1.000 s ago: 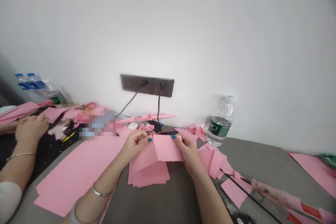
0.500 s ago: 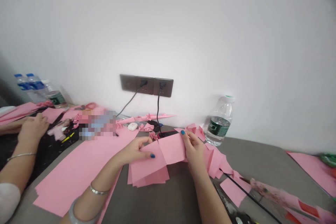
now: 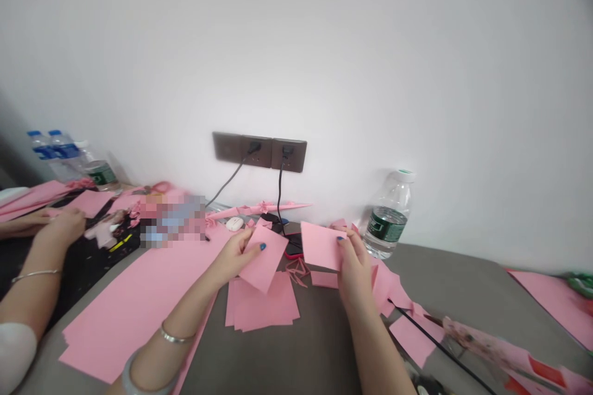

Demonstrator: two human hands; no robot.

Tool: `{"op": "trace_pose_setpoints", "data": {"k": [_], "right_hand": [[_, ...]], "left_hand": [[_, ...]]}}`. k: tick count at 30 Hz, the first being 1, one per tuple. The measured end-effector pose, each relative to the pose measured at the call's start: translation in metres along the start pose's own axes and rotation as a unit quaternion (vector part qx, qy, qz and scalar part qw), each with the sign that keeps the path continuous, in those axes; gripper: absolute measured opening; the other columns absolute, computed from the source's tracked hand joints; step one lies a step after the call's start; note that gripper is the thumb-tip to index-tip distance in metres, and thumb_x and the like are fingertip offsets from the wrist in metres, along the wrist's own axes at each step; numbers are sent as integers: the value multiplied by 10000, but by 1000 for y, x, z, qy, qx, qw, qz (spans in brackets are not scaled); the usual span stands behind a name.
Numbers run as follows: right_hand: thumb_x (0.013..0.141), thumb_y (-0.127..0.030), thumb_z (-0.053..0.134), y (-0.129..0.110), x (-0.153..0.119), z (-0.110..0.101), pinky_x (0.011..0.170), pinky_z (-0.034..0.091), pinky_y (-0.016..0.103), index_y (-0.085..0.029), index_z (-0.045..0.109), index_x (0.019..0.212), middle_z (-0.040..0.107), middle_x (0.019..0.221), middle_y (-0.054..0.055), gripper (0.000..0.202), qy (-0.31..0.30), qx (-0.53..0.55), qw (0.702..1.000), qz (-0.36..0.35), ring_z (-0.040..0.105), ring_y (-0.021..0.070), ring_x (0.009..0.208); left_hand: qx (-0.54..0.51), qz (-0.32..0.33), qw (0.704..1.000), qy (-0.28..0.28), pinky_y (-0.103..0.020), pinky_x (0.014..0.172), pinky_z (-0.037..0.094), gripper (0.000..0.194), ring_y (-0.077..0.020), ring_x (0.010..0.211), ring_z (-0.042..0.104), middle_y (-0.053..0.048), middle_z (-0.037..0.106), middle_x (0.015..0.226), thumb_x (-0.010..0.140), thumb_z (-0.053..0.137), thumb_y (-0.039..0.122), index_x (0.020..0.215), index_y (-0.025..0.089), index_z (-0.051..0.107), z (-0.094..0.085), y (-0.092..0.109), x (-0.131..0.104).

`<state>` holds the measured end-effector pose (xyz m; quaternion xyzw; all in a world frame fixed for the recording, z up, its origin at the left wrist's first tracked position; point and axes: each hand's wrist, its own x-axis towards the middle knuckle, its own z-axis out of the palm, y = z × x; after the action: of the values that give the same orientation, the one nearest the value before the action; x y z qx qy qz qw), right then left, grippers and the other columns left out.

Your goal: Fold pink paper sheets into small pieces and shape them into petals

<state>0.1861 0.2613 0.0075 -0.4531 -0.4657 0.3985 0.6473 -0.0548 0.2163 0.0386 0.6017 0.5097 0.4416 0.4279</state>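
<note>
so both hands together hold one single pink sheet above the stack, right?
No. The head view shows two separate pink pieces: the left hand holds one piece, the right hand another piece, apart, above the stack.

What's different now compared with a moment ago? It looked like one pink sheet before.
The single pink sheet held between both hands has come apart into two. The left hand now holds one pink piece, the right hand the other pink piece, and the hands have moved apart. The stack of pink squares, the water bottle and the big pink sheet lie as before.
</note>
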Motion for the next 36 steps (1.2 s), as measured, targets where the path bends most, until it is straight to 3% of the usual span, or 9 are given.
{"op": "trace_pose_setpoints", "data": {"k": [5,10,14,18,23,26,30,32,36], "right_hand": [[742,-276,556,-13,-9,12,474,326,239,-225,553,914,569,660,-20,179,-60,6,996,63,468,143,536],[717,-347,662,-11,-12,22,474,361,240,-231,476,871,553,668,-36,268,-132,60,985,90,467,122,512],[676,-393,733,-6,-16,32,456,378,236,-233,440,830,537,739,-33,368,-178,83,977,85,465,95,494],[736,-456,700,-3,-22,38,420,351,239,-246,389,740,434,613,-73,376,-214,47,972,85,450,103,444],[807,-498,634,-4,-27,38,461,343,241,-237,402,717,447,576,-67,361,-275,0,961,33,428,107,475],[839,-492,601,-7,-29,38,470,352,238,-225,446,739,490,601,-47,325,-299,-19,954,23,454,114,507],[887,-458,546,-10,-27,35,538,416,255,-215,496,803,572,689,-7,262,-263,-24,964,13,531,142,597],[901,-444,531,-10,-24,33,555,422,262,-215,507,830,596,697,0,241,-234,-16,972,-1,538,147,604],[904,-452,526,-11,-20,30,566,419,273,-212,522,861,598,661,-3,244,-187,9,982,-25,535,151,593]], "left_hand": [[-7,30,995,95,-202,541,381,177,-104,549,427,60,446,628,804,628,319,874,168,568,11,-9,3],[-92,43,993,63,-299,843,472,448,-207,934,595,-64,651,1041,835,551,268,1271,171,516,15,-6,3],[-145,-11,989,27,-331,858,499,560,-261,1125,567,-97,576,1311,848,544,291,1389,214,423,18,-3,0],[-157,-14,987,9,-349,893,505,528,-288,1261,485,-87,459,1456,886,554,426,1373,256,447,20,-1,-4],[-119,31,992,17,-392,942,487,602,-302,1142,584,-141,647,1234,761,706,502,1247,172,574,24,1,-4],[-105,0,991,82,-399,879,518,540,-299,1023,642,-135,708,1103,739,716,512,1136,153,645,20,-1,-3],[-162,-8,975,154,-368,819,534,575,-291,996,650,-126,710,1094,683,752,518,1114,154,640,7,-2,-3],[-157,-28,982,100,-344,749,541,551,-270,924,661,-101,723,1005,675,764,487,1098,160,631,1,1,-6],[-20,-53,986,-156,-286,666,505,368,-219,827,639,-43,703,884,648,799,338,944,166,663,-6,7,-11]]}}
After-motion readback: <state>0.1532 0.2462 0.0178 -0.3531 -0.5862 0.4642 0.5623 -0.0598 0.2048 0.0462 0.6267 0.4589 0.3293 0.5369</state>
